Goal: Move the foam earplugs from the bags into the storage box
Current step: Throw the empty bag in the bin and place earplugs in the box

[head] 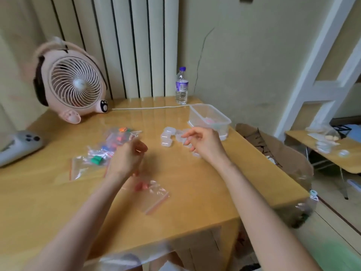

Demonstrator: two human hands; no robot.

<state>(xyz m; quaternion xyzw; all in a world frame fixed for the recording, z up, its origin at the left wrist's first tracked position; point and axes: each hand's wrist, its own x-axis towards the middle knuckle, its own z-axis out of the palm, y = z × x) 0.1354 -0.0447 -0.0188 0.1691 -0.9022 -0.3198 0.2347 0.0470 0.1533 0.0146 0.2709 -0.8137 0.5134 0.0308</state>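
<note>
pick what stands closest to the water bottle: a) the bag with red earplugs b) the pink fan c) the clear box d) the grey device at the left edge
c: the box stands just in front and to the right of the bottle at the table's far right; the other three are well off to the left or nearer the person.

Left hand (128,156), right hand (205,143), bare forearms (261,208) to the elbow.
</note>
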